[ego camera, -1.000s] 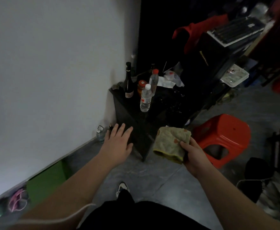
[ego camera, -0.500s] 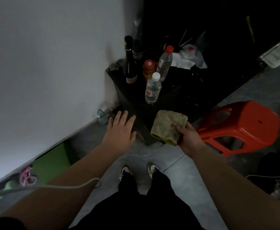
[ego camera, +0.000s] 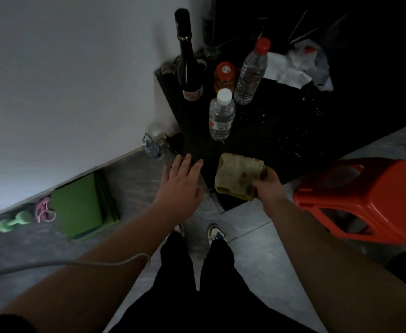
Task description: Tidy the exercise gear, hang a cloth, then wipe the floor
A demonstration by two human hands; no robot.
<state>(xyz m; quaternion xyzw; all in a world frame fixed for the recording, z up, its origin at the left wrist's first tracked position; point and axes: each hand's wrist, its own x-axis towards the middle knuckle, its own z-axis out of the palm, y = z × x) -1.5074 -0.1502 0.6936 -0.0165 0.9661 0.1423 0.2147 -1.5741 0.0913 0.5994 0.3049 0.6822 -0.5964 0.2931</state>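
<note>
right hand: grip pinched on a folded yellow-green cloth, thumb on top, held in the air at the near corner of the black desk
left hand: fingers spread flat, palm down, holding nothing, just left of the cloth, not touching it
desk top: dark wine bottle, orange-capped jar, red-capped water bottle, white-capped water bottle, all upright; crumpled white paper at the back
floor: grey tiles, feet in sneakers below the hands
exercise gear: green mat folded along the wall, pink band just beside it, green dumbbell further left
right side: red plastic stool tipped on its side near the desk
wall base: small clear bottle on the floor
</note>
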